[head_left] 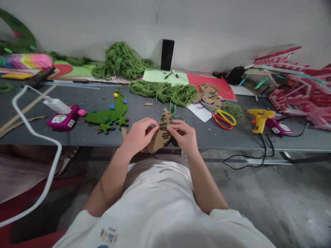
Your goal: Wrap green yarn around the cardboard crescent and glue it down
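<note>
Both hands hold a curved brown cardboard cutout with black printed characters, at the table's front edge. My left hand pinches it from the left, its fingertips near the middle of the piece. From the other side my right hand grips its right edge between thumb and fingers. A green strand of yarn runs behind the cardboard's tip, close to my right fingers. Left of my hands lies a green yarn-covered crescent with coloured pompoms and small green stars.
Green yarn bundles lie behind my hands, with a phone leaning on the wall. Scissors, cardboard scraps and a yellow glue gun are on the right. A purple power socket with a white cable stands left.
</note>
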`<state>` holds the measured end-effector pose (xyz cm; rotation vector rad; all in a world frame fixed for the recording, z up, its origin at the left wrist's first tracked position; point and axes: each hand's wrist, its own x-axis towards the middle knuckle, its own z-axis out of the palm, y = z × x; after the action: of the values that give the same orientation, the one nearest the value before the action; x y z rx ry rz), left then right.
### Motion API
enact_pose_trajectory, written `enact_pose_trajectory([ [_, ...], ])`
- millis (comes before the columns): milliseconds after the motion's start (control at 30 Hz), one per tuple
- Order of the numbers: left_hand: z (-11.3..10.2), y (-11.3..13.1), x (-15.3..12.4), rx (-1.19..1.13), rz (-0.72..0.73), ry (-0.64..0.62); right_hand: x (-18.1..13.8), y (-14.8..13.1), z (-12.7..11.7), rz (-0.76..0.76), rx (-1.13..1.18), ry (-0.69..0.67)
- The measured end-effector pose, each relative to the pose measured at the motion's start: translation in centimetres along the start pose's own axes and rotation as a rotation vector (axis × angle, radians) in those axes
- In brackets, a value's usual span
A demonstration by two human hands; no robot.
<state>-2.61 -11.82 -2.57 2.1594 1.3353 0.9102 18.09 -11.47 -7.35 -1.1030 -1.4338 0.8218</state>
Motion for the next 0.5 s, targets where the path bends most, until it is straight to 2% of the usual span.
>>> enact_pose_trajectory([
  [300, 0.7, 0.4, 1.0, 0.03, -0.131, 0.007, 0.0, -0.1, 0.1, -0.011, 0.012, -0.019],
  [500, 0.9, 0.5, 1.6, 0.064, -0.213, 0.072, -0.1, -0.1, 0.2, -0.029, 0.045, 0.006],
])
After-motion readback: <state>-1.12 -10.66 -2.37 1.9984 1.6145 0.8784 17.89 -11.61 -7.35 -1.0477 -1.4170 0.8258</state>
